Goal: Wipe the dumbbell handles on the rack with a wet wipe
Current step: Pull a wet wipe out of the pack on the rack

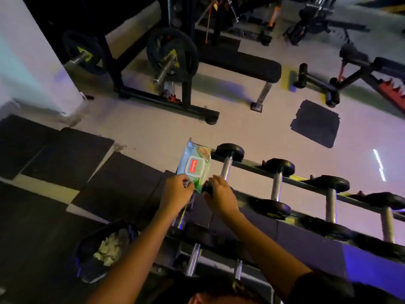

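A light blue and green wet wipe pack [194,164] with a white lid and red label lies on the left end of the dumbbell rack [306,182]. My left hand [176,193] pinches the pack's near edge. My right hand [220,197] touches the pack's right near corner, over a black dumbbell head [208,187]; whether it grips the pack or the dumbbell I cannot tell. Several dumbbells with black heads and chrome handles [276,183] sit in a row along the rack to the right. No loose wipe shows in either hand.
A black bin [105,249] holding crumpled white wipes stands on the floor at lower left. Dark rubber mats [65,159] cover the near floor. A barbell rack with plates [172,54], a flat bench [243,66] and other machines stand beyond.
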`<action>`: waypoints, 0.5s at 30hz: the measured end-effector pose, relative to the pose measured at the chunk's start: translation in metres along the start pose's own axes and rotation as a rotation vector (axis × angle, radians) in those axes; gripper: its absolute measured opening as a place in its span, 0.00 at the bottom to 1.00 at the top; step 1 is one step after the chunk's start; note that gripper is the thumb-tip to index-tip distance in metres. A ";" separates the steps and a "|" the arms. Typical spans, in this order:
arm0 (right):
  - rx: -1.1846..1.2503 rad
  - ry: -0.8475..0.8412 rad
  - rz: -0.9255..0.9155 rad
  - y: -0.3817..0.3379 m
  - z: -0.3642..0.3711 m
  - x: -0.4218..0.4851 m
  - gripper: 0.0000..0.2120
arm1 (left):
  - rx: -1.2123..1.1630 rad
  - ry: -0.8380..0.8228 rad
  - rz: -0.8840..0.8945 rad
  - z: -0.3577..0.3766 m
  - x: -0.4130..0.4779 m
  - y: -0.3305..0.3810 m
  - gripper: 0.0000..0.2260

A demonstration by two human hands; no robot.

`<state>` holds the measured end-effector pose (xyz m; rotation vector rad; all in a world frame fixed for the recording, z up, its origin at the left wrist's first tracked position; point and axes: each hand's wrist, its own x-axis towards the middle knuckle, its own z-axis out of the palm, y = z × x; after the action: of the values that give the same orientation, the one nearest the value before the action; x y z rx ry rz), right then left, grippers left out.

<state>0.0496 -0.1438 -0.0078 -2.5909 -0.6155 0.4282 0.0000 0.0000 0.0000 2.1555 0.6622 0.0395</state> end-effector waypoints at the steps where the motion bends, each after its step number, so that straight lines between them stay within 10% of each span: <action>1: -0.041 -0.019 -0.007 0.002 0.004 0.011 0.22 | 0.015 -0.009 0.004 0.003 0.011 -0.002 0.12; 15: -0.654 -0.234 -0.159 0.031 0.051 0.050 0.28 | 0.525 -0.195 0.204 0.051 0.092 -0.033 0.26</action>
<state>0.0837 -0.1269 -0.0761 -3.0837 -1.2025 0.5541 0.0778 0.0223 -0.0757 2.6814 0.3607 -0.2595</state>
